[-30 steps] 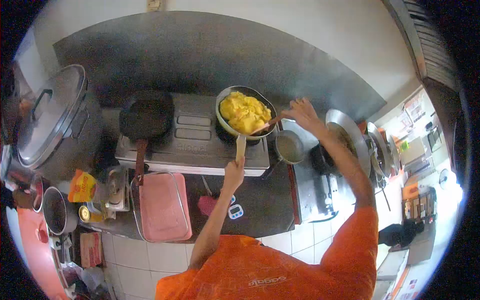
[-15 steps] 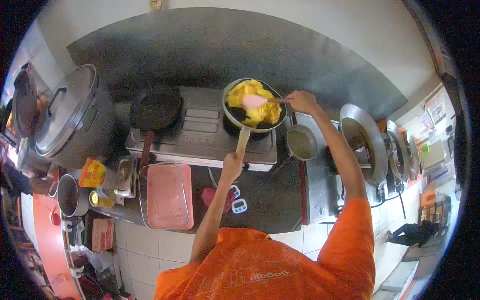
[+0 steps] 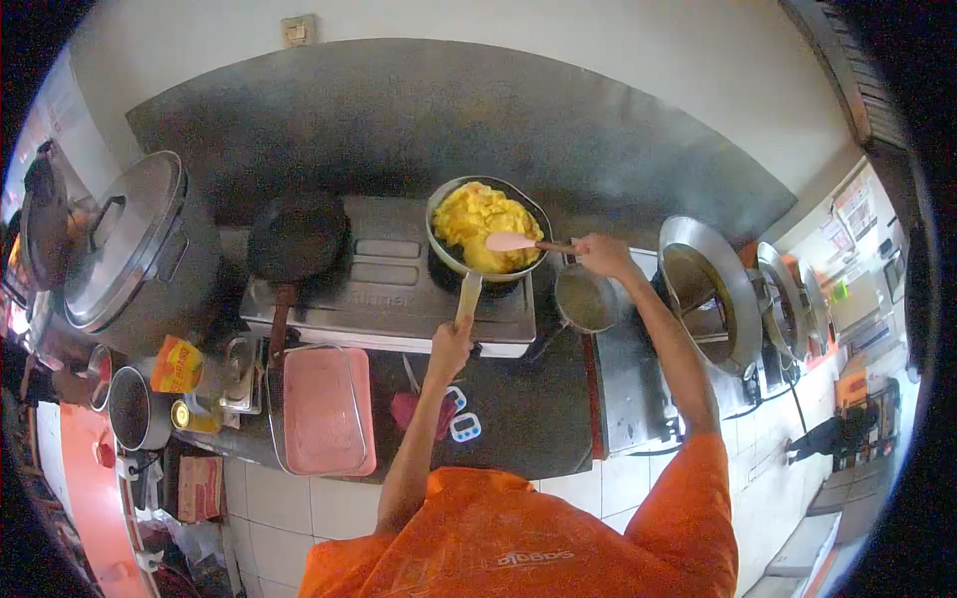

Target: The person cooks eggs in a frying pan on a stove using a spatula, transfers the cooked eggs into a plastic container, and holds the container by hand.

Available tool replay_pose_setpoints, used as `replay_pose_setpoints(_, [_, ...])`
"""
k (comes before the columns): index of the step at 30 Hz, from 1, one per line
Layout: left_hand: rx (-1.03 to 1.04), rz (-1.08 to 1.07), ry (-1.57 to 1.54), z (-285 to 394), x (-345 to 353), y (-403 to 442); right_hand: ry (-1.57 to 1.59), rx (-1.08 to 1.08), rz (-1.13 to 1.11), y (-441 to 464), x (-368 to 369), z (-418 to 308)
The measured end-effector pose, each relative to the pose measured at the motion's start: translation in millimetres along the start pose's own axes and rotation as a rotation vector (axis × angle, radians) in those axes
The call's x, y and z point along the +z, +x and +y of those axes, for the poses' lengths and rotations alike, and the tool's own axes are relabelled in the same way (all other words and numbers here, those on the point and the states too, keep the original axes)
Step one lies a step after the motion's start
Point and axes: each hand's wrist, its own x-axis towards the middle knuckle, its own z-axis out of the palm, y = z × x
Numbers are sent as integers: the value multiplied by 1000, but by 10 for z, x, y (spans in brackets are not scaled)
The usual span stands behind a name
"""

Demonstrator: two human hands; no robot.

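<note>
- My left hand [image 3: 451, 349] grips the pan handle [image 3: 470, 296], pointing bodyward.
- My right hand [image 3: 601, 254] grips the spatula [image 3: 510, 242], axis crosswise, blade leftward over yellow food [image 3: 481, 212].

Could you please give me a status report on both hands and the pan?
Left hand gripping pale pan handle; right hand holding pink-headed spatula over yellow scrambled food; nothing blocking round pan.

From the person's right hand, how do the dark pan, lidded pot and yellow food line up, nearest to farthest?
From the right hand:
1. Yellow food, just to its left
2. Dark pan, left on the stove
3. Lidded pot, far left, past the stove
</note>
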Motion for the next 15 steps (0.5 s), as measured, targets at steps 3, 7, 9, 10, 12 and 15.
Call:
replay_pose_setpoints(3, [-46,-27,-97,162,-46,-86,-29,41,-49,-113,-230,-169])
replay_pose_setpoints(7, [-49,-7,-76,50,18,-1,-62,-14,55,-301,-150,-198])
replay_pose_setpoints(9, [-21,3,-172,-76,86,24,-199,-26,143,-362,-415,-296])
replay_pose_setpoints(10, [91,19,-100,-160,114,45,-290,-4,183,-429,-583,-436])
replay_pose_setpoints(12, [206,20,12,-251,138,44,-407,26,232,-423,-610,-632])
replay_pose_setpoints(15, [17,-37,23,18,153,-35,-479,83,222,-285,-457,-914])
